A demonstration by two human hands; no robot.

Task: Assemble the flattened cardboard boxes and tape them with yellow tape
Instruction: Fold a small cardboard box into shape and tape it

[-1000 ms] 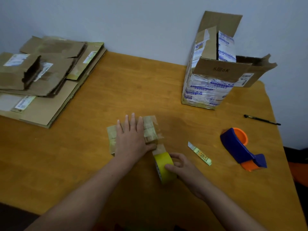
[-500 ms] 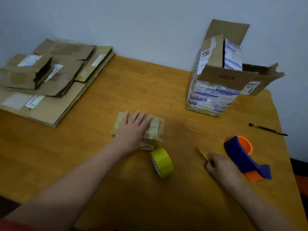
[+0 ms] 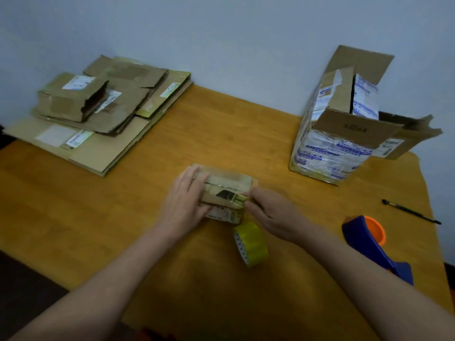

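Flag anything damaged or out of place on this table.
The tall open box at right rear has a torn, ragged flap hanging sideways. The yellow tape roll stands on edge, off the blue tape dispenser. Flattened boxes at left are piled unevenly.

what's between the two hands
The small box, in the head view: the left hand holds its left end, the right hand holds a cutter against its right end.
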